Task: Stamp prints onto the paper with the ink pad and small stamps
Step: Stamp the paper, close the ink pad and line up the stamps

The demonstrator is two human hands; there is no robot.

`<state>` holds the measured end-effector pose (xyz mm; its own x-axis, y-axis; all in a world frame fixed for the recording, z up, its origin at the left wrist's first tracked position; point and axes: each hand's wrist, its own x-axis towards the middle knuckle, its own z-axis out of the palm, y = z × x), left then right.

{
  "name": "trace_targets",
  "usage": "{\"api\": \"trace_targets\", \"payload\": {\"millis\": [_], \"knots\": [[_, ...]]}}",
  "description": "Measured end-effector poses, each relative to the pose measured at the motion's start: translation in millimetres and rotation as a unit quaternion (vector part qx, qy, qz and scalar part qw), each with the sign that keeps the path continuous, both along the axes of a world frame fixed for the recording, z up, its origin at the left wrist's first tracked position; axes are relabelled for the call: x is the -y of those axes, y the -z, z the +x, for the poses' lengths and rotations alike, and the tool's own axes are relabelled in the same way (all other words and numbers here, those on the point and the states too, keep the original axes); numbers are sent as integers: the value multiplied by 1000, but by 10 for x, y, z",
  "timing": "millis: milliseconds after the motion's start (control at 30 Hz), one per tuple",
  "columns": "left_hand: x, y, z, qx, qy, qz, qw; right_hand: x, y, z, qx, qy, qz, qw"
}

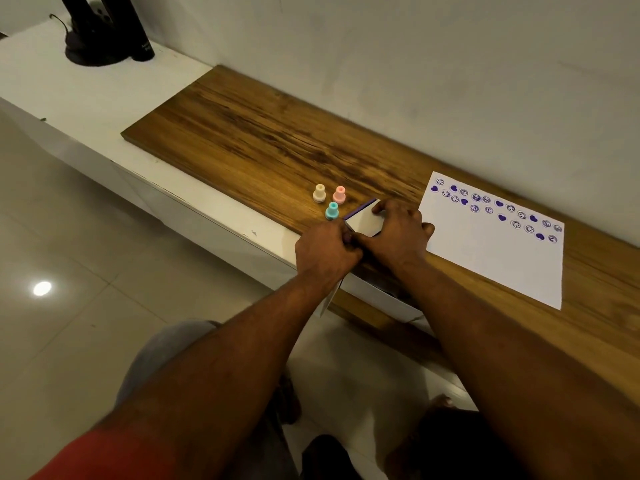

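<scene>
Toward the upper left of the frame, leaving a dark stand [93, 39] untouched on the white ledge [52, 95]. Crossing rightward over the wooden board [242, 133] to mid-frame: finding the cream stamp [319, 194] and pink stamp [339, 195] side by side, the teal stamp [331, 211] just below them, all three upright, apart from one another, the teal one just beside the ink pad [363, 221]. Gripping the ink pad's lower-left corner with the left hand [325, 249], fingers curled tight round it; clasping its right side with the right hand [398, 233], fingers bent over the white lid. Seemingly working that lid, though not telling whether opening or closing. Risking a knock to the teal stamp, being so near the left knuckles; risking purple ink on fingertips and smudges on the sheet afterwards; risking a skid of the case toward the board's near edge if pried hard. Showing, of the case's contents, only a purple strip along its upper-left edge. Glimpsing under the forearms a white boxy shape [381, 296], contents not visible. Reaching, at right of frame, the paper [495, 258], lying flat near the right hand, well apart from the stamps, carrying purple hearts and round faces across its upper part.
</scene>
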<state>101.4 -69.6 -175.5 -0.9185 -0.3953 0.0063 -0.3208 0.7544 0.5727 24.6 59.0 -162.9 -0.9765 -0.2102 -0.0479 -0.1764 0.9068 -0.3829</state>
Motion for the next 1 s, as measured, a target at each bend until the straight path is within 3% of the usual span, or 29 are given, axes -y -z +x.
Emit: {"api": "trace_targets", "payload": {"millis": [600, 1000], "knots": [[-56, 116, -46, -49, 52, -14, 997, -230, 14, -76, 26, -67, -60, 996], [-141, 60, -95, -55, 45, -67, 995, -295, -109, -663, 35, -122, 47, 991]]}}
